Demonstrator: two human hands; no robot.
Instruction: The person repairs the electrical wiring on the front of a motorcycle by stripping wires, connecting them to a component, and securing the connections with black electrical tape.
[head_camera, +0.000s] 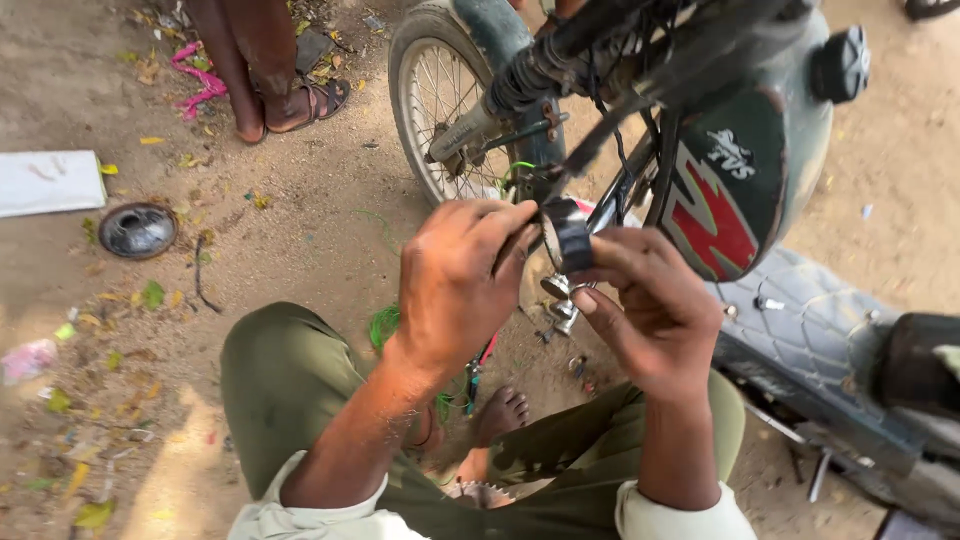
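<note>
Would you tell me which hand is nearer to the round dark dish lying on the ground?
Left. The left hand is closer to the dish; the right hand is beyond it, toward the motorcycle.

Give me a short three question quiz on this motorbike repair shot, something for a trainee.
1. True or false: both hands hold the black ring.
2. The round dark dish lies on the ground to which side of the person: A left, B right?
3. What stands behind the front wheel, top left?

Key:
1. True: left hand and right hand meet on the black ring.
2. A: the dish lies left.
3. Another person's feet in sandals, beyond the front wheel.
</note>
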